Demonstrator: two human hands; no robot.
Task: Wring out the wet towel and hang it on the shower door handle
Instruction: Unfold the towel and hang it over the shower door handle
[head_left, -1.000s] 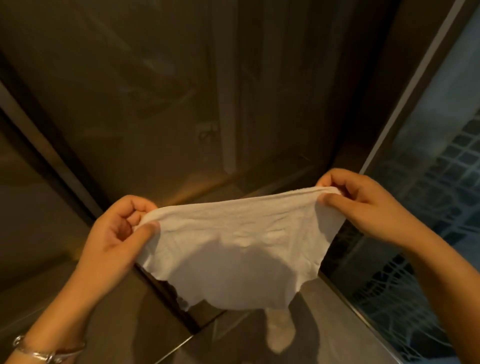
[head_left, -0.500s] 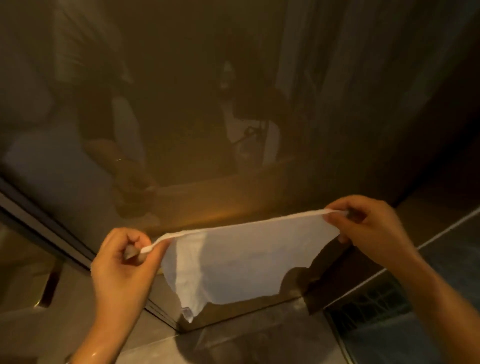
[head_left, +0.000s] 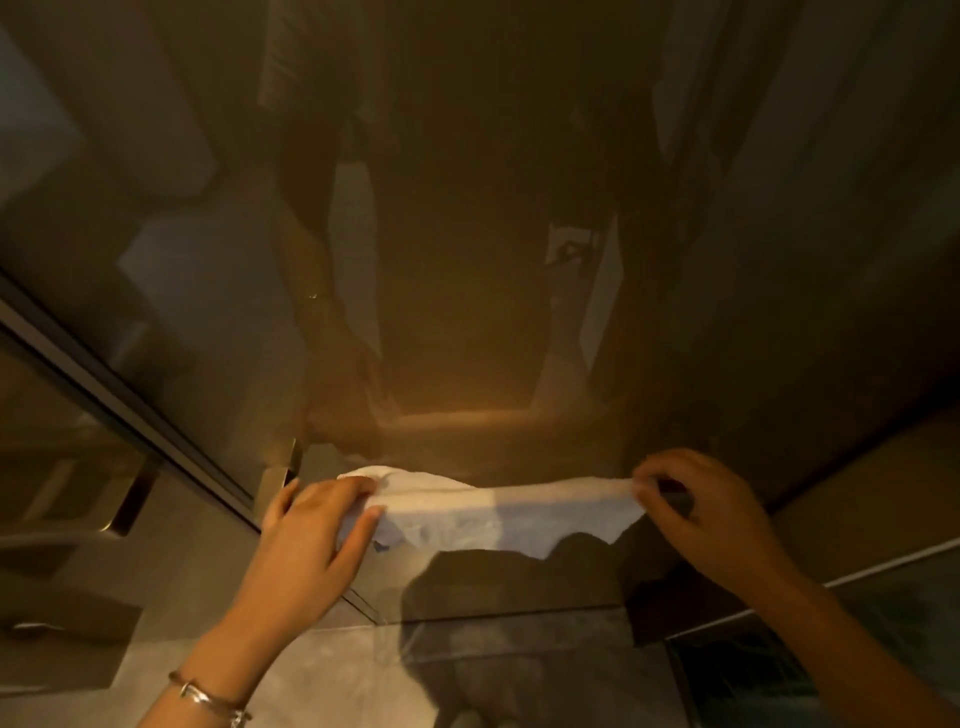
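The hanging step is in hand: the wringing looks finished, since the towel (head_left: 498, 506) is spread flat, not twisted. It stretches as a pale band across the lower middle of the view, from about eight o'clock to four o'clock of centre, right against the glass shower door (head_left: 467, 260).

The left hand (head_left: 317, 525) pinches the towel's left end between thumb and fingers, which are closed on the cloth; a bracelet (head_left: 208, 696) sits on that wrist. The right hand (head_left: 696, 499) pinches the right end between thumb and fingertips, the other fingers loosely curled.

The brass-coloured handle (head_left: 291, 462) shows just at ten o'clock of the left hand, partly hidden behind it. The towel's upper left edge bunches beside it, but in this dim light I cannot tell whether the cloth is over the handle yet or only next to it.

The next move, as I judge it, calls for carrying the left end over the handle and letting both sides drop evenly, so the damp cloth does not slide off.

No container is in view.
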